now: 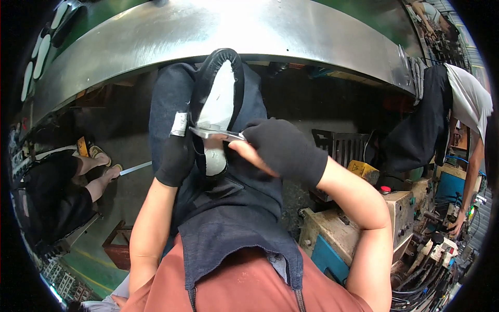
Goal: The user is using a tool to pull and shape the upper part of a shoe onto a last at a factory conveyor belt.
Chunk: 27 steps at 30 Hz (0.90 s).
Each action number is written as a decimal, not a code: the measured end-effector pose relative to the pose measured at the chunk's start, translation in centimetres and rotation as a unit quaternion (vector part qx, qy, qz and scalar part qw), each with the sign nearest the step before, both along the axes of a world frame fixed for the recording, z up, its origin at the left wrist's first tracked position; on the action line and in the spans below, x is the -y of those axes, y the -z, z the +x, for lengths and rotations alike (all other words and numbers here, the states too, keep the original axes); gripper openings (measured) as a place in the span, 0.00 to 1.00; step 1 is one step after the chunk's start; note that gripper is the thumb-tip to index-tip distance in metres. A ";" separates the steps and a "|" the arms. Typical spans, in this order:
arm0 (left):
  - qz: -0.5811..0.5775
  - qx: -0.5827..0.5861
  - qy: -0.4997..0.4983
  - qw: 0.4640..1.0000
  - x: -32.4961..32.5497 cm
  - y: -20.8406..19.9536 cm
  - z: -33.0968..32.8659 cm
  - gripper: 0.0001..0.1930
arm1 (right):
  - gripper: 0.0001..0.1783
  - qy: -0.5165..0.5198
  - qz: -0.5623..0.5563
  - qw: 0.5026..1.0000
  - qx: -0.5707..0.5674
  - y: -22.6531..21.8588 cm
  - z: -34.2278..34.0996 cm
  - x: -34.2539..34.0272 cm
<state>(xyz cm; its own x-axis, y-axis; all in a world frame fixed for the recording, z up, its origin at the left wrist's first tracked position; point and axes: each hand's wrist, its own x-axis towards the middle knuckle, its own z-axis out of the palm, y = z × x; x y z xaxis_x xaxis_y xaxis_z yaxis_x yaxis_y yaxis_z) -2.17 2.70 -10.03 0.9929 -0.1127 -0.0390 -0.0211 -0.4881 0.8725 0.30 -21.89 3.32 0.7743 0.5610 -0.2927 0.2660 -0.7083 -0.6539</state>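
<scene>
A black shoe upper (201, 86) lies sole side up across my lap, its toe pointing away from me. The pale insole (222, 96) shows along its middle. My left hand (176, 153), in a black glove with white tape round a finger, grips the shoe's left side near the heel. Metal pincers (214, 133) lie crosswise over the rear part of the insole. My right hand (286, 148), also black-gloved with bare fingertips, is closed round their handle. Whether the jaws bite on the upper's edge cannot be made out.
A shiny metal bench edge (156, 41) curves across ahead of me. On my right stand a dark slatted crate (340, 148) and a worn machine with a blue panel (327, 255). One person (470, 99) bends over machinery at right; another person's legs (91, 174) show at left.
</scene>
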 end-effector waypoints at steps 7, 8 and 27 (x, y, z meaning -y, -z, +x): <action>-0.360 -0.263 -0.072 0.892 4.4 0.1 0.8 0.37 | 0.25 -0.015 -0.003 0.985 0.173 5.8 0.6 1.3; -0.358 -0.174 -0.065 0.915 5.3 0.0 1.1 0.35 | 0.26 -0.027 -0.028 0.988 0.148 4.9 0.3 1.6; 0.320 -0.132 0.229 0.910 0.5 -11.0 10.0 0.35 | 0.25 -0.149 -0.028 0.975 0.161 2.2 -3.4 -2.9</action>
